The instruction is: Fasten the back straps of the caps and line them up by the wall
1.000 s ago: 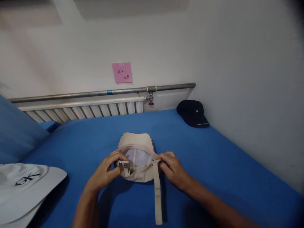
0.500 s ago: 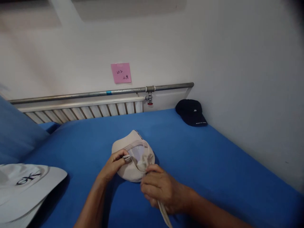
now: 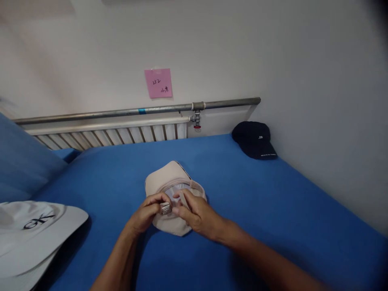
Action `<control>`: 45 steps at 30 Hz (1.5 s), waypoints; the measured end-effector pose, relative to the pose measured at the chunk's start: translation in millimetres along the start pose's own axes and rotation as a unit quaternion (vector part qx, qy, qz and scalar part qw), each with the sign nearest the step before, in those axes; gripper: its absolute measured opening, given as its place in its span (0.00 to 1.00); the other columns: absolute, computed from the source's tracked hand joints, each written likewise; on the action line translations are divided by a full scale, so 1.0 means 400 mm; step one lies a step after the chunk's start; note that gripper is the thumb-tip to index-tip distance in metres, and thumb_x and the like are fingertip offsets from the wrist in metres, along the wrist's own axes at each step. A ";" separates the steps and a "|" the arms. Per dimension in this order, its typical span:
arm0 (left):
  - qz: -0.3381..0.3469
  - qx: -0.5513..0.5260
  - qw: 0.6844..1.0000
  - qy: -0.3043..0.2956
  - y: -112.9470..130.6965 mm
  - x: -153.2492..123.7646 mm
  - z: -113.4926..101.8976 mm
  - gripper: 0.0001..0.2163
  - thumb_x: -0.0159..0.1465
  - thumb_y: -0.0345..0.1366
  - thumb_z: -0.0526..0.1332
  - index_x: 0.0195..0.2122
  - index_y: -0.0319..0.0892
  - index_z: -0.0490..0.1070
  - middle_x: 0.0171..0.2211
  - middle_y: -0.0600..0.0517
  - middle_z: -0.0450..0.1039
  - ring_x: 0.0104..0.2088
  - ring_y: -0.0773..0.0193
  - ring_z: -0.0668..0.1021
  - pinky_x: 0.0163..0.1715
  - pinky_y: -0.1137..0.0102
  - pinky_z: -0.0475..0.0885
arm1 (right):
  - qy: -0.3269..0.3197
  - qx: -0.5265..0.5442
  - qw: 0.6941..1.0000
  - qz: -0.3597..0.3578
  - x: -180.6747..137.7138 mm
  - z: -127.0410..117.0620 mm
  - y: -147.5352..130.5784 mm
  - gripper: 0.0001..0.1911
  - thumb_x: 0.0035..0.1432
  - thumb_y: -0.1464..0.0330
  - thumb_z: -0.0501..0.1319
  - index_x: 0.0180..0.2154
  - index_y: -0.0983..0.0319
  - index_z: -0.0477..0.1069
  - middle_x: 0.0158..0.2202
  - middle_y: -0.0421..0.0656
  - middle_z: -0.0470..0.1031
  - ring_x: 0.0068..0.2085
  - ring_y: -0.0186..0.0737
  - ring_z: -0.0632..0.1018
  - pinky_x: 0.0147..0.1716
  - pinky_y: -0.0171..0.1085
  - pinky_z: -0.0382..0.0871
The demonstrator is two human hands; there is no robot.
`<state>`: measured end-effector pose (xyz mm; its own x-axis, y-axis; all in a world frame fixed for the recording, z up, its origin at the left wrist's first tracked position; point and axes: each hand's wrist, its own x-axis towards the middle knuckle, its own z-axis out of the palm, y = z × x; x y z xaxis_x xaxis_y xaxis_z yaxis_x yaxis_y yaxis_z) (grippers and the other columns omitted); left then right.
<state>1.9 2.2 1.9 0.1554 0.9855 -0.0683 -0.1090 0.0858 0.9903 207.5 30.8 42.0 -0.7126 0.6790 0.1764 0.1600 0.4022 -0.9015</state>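
A beige baseball cap [image 3: 165,176] lies upside down on the blue surface, its brim pointing away and its hollow facing me. My left hand [image 3: 144,213] is closed on the metal buckle [image 3: 165,208] at the cap's near left side. Over the cap's opening, my right hand [image 3: 201,212] pinches the beige strap [image 3: 184,199] between thumb and fingers, close to the buckle. Whether the strap's end touches the buckle is hard to make out.
White caps [image 3: 45,238], apparently stacked, lie at the left, the top one with black letters. A dark navy cap [image 3: 253,139] sits at the back right by the wall. Behind the blue-covered surface [image 3: 273,210] are a radiator [image 3: 115,135] and a metal pipe [image 3: 121,114].
My right hand has moved up and left, bringing the strap from below the cap to beside the buckle. My left hand keeps its hold. The view has tilted slightly.
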 end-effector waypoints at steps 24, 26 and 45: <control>0.008 -0.077 0.996 0.038 0.050 -0.076 -0.037 0.10 0.49 0.41 0.72 0.28 0.41 0.77 0.22 0.54 0.71 0.20 0.73 0.69 0.20 0.78 0.62 | -0.021 0.106 0.990 0.090 -0.030 -0.035 -0.096 0.16 0.68 0.60 0.47 0.30 0.59 0.63 0.18 0.32 0.64 0.15 0.27 0.64 0.15 0.29 0.60; 0.004 -0.094 0.995 0.039 0.052 -0.075 -0.030 0.10 0.50 0.40 0.72 0.29 0.41 0.77 0.22 0.55 0.71 0.20 0.73 0.69 0.20 0.79 0.62 | -0.010 0.142 0.985 0.095 -0.014 -0.021 -0.060 0.15 0.67 0.59 0.49 0.31 0.60 0.64 0.17 0.32 0.62 0.14 0.26 0.61 0.13 0.28 0.56; -0.001 -0.121 0.993 0.015 0.038 -0.062 -0.026 0.08 0.51 0.36 0.72 0.30 0.40 0.77 0.26 0.54 0.76 0.23 0.73 0.75 0.23 0.81 0.67 | -0.021 0.307 0.941 0.139 0.005 0.036 -0.003 0.08 0.56 0.65 0.60 0.28 0.63 0.70 0.15 0.31 0.61 0.13 0.23 0.59 0.11 0.26 0.51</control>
<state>-13.8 -19.3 17.5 0.1275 0.9888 -0.0774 -0.3415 0.1170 0.9326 196.1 22.9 37.8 -0.7297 0.6757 -0.1046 -0.0712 -0.2271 -0.9713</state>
